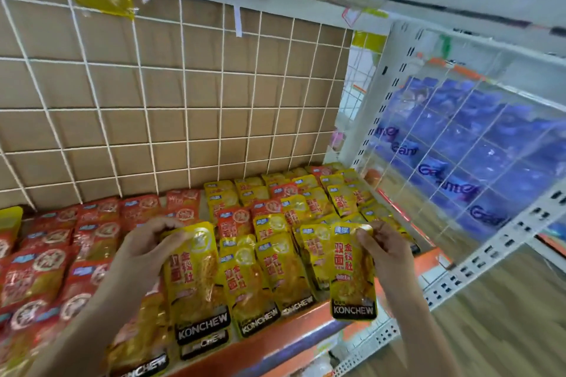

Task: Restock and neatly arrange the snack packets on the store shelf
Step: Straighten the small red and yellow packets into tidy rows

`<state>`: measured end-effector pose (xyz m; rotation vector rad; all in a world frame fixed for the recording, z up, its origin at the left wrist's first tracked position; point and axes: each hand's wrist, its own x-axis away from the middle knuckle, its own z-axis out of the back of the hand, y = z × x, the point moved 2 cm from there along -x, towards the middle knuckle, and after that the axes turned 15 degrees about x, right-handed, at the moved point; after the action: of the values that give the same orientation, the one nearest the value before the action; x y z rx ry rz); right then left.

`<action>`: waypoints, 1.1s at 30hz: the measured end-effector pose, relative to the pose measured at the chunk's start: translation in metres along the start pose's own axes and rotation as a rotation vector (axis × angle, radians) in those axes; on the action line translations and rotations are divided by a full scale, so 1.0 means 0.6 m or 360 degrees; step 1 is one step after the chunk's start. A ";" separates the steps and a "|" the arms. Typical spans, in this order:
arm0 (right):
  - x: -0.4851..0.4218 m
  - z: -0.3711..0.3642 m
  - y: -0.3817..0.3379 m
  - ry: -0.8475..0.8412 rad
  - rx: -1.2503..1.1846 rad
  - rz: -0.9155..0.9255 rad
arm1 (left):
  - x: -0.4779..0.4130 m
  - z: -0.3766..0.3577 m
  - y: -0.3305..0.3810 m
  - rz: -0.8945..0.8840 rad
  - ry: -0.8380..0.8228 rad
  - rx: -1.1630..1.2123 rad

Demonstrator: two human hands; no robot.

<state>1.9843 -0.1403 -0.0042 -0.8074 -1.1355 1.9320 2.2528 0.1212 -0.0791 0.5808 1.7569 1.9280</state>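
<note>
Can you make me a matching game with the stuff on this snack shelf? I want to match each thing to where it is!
Things:
1. red packets
2. blue packets
3. wire grid
4. right hand

Places:
A. standing upright at the back
B. far right of the picture
C. pinching the top of a yellow packet
D. lying on the left part of the shelf

Pairs: 1-D, 2-B, 3-A, 4-C

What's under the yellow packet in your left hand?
Under the yellow packet gripped by the left hand, another yellow packet's black KONCHEW strip peeks out. Its upper part and anything below it are covered.
</note>
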 end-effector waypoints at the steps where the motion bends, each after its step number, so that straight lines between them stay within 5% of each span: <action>1: -0.014 0.012 0.008 -0.0011 0.0004 0.0004 | -0.001 -0.030 0.011 0.0005 -0.0019 -0.0008; 15: -0.203 0.095 0.130 -0.0218 0.0401 0.0019 | -0.033 -0.373 0.115 0.0026 -0.0050 0.0087; 24: -0.249 0.072 0.133 -0.0295 0.0868 0.0234 | -0.084 -0.466 0.113 0.0045 -0.0083 -0.0074; 33: -0.239 0.052 0.154 -0.0045 0.1124 0.0476 | -0.078 -0.494 0.107 -0.0177 -0.0216 -0.0467</action>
<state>2.0092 -0.3046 -0.0536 -0.5695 -0.2869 2.3716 2.1106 -0.1481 -0.0428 0.4843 1.3618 1.9702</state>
